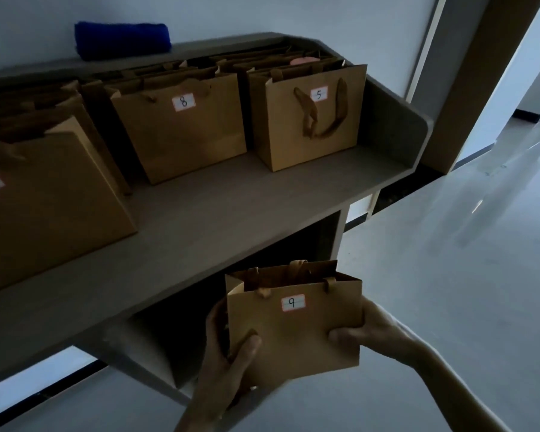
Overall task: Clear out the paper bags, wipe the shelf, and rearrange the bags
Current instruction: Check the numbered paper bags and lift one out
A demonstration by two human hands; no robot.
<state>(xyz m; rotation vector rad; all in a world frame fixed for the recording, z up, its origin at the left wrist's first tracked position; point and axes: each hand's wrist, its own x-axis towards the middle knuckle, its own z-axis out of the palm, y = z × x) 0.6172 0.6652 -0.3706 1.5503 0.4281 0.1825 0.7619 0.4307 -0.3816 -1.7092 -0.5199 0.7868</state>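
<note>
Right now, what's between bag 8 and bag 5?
Nothing stands between bag 8 and bag 5; the head view shows only a narrow dark gap.

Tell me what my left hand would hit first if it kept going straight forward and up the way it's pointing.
Probably the front edge of the shelf, just beyond the left hand, which grips bag 9. Depth is unclear, so it might pass into the dark opening underneath.

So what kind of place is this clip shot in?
Probably an office or storeroom rather than a home: a grey shelf unit holds numbered paper bags, such as bag 8 and bag 5, on a glossy floor by a corridor.
</note>
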